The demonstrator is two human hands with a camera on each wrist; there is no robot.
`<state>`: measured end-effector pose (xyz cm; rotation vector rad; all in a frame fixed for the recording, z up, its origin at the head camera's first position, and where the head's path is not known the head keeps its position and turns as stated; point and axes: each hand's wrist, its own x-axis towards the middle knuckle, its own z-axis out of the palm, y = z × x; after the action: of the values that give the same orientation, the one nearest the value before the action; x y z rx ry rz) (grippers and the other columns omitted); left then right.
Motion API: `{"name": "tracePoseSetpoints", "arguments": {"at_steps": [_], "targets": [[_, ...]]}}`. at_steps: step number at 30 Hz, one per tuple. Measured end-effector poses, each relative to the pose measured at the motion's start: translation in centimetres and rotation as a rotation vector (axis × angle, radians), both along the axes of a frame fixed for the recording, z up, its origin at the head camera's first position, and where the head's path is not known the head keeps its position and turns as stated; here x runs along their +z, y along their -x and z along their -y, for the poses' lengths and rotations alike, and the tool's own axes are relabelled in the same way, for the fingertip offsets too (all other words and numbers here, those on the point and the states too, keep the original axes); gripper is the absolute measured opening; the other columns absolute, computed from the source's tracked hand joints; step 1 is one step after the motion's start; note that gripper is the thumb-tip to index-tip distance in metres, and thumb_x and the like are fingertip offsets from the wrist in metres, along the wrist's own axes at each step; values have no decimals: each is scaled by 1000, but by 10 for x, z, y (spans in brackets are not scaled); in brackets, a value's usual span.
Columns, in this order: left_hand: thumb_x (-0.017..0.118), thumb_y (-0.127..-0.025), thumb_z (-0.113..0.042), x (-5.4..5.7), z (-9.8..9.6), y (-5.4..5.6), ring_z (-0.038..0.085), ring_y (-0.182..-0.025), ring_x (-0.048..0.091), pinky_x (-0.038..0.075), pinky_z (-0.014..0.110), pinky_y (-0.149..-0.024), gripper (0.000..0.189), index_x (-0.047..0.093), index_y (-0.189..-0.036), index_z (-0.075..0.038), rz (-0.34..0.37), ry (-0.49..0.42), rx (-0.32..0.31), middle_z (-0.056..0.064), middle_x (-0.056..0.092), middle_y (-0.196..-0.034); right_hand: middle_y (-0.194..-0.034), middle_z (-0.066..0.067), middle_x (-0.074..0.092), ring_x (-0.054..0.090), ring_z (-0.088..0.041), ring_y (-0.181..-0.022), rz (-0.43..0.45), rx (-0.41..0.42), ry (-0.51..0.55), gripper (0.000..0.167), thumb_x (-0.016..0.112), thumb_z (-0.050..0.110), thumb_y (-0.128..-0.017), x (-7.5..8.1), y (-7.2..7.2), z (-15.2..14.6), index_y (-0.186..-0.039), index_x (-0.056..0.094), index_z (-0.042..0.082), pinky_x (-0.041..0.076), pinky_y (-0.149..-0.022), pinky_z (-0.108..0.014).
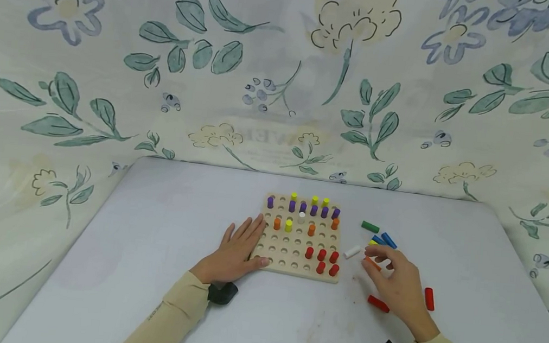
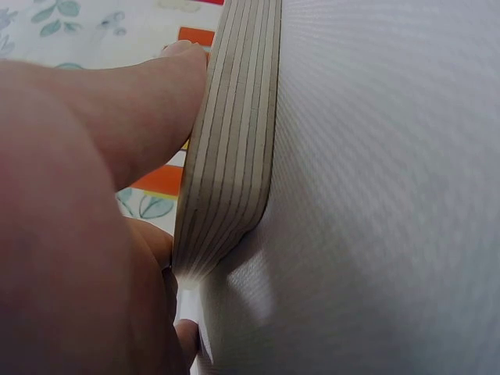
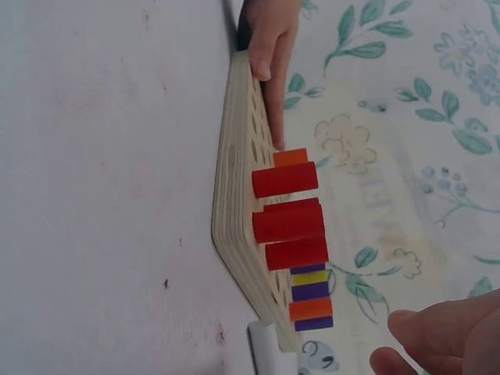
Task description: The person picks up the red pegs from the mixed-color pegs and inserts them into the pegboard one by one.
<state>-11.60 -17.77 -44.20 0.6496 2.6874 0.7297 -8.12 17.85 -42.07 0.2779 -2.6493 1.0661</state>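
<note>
L hand (image 1: 234,254) lies straight-fingered, gripping nothing, along L edge of the board (image 1: 289,257), w/ R hand (image 1: 397,283) at an orange peg (image 1: 374,264) (pinched or not: can't tell), R of the board.

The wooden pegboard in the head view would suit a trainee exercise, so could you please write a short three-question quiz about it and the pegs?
1. How many red pegs stand in the pegboard?
2. True or false: the person's left hand is lifted clear of the pegboard.
3. Which of these loose pegs has a colour that no peg in the pegboard shares? A) the white peg; B) the green peg; C) a red peg.

Key: 1. Five. 2. False; it touches the pegboard's left edge. 3. B.
</note>
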Motion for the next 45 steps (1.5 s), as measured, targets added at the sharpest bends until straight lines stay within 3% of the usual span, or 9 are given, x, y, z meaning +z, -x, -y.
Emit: {"name": "tracePoseSetpoints", "arguments": {"at_steps": [10, 17, 21, 29, 38, 45], "targets": [[52, -103, -47, 0, 0, 1, 35, -154, -6, -7, 61, -117, 87, 6, -161, -1, -2, 3, -1, 12, -2, -169, -104, -9, 71, 60, -25, -94, 96, -40, -17, 26, 76, 12, -90, -4, -2, -14, -115, 70, 6, 49, -77, -39], [52, -103, -46, 2, -1, 2, 36, -154, -5, -8, 61, -117, 86, 7, -160, 0, -4, -4, -1, 13, -2, -169, -105, -8, 70, 59, -22, -93, 67, -69, -6, 22, 72, 12, -94, -2, 0, -27, -114, 69, 5, 47, -75, -24], [52, -103, -47, 2, -1, 2, 36, -154, -6, -8, 61, -117, 87, 6, -160, -1, -3, 1, -2, 12, -2, -169, -107, -10, 69, 59, -24, -95, 112, -90, -16, 24, 71, 16, -95, -3, 0, -34, -116, 68, 5, 47, -75, -23], [52, -102, -47, 1, -1, 2, 36, -154, -5, -8, 61, -117, 87, 7, -160, 0, -5, 3, -1, 13, -2, -169, -110, -11, 71, 60, -24, -96, 138, -30, -68, 28, 73, 16, -94, -3, 0, -44, -118, 68, 4, 49, -75, -26], [52, -102, -48, -2, -1, 2, 36, -154, -4, -7, 61, -117, 88, 7, -160, -1, -9, 2, 0, 12, -2, -169, -109, -8, 67, 56, -24, -97, 270, 31, -97, 30, 72, 25, -94, -1, -2, -51, -119, 69, 7, 49, -74, -36], [53, -102, -48, -2, 0, 1, 37, -154, -5, -8, 61, -117, 88, 7, -160, 0, -5, 5, 0, 13, -1, -168, -108, -8, 65, 55, -25, -93, 314, 46, -115, 28, 74, 22, -93, -2, -3, -53, -117, 70, 8, 48, -70, -35]]}}
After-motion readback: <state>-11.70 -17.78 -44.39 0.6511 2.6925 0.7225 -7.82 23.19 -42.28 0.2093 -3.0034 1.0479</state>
